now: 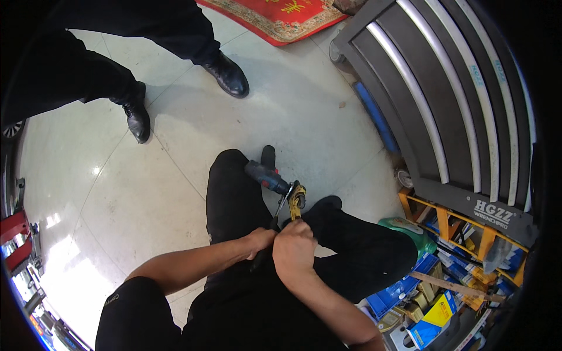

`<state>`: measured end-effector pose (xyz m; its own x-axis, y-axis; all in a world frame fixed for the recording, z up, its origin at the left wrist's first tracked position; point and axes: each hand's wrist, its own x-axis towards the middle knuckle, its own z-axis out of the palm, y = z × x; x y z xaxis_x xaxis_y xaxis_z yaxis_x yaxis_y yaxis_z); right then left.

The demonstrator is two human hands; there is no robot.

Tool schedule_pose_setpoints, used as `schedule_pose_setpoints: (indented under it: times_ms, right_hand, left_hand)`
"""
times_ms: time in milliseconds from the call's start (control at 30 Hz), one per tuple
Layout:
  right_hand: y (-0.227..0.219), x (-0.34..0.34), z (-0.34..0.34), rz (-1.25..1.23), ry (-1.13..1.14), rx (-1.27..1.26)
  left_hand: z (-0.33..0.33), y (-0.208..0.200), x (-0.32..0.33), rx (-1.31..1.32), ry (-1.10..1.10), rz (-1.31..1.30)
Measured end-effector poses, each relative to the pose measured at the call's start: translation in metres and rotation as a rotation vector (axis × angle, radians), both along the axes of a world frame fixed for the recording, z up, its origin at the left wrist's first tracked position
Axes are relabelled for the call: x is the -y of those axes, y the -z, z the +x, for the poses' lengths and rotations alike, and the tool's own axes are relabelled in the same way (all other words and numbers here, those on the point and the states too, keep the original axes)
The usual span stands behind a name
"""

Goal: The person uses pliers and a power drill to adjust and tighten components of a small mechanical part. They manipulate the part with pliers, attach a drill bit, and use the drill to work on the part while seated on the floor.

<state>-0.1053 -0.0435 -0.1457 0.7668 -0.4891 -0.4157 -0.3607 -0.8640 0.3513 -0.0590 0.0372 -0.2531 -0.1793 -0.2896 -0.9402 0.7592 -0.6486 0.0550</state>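
Note:
Both hands are closed in front of my lap, close together. My left hand point(258, 241) grips a hand tool with a black handle and a slim silver end point(282, 206); its exact kind is not clear. In my right hand point(294, 245) is the lower end of a yellow-and-black tool point(297, 200), its rounded head pointing away from me. The heads of the two tools meet or overlap. Just beyond them, against my left knee, is a dark blue and black power drill point(267, 177); I cannot tell what supports it.
Another person in black trousers and black shoes point(229, 75) stands at the far left. At right are a grey drawer cabinet point(404, 99) on casters and an orange rack point(440, 217). Boxes and a blue bin point(393, 294) crowd my right side. A red mat point(281, 20) lies far ahead.

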Motion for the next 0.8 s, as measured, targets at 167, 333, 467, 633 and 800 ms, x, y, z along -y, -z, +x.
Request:
schedule_pose_setpoints:
  times_ms: [167,333,467,633,800]
  right_hand:
    - [0.039,0.002,-0.052,0.945,0.823,0.445]
    - [0.099,0.017,-0.074,0.958,0.770,0.449]
    - [0.092,0.038,-0.036,0.919,0.825,0.193]
    - [0.167,0.139,-0.015,0.741,0.509,0.061]
    - [0.124,0.239,0.134,0.197,-0.626,0.132]
  left_hand:
    - [0.024,-0.010,0.008,-0.161,-0.008,-0.015]
    - [0.048,-0.025,0.015,-0.440,-0.239,-0.126]
    - [0.100,-0.068,-0.005,-0.460,-0.293,-0.186]
    - [0.113,-0.104,-0.070,-0.662,-0.427,-0.302]
    - [0.067,-0.090,-0.090,-0.233,0.094,-0.193]
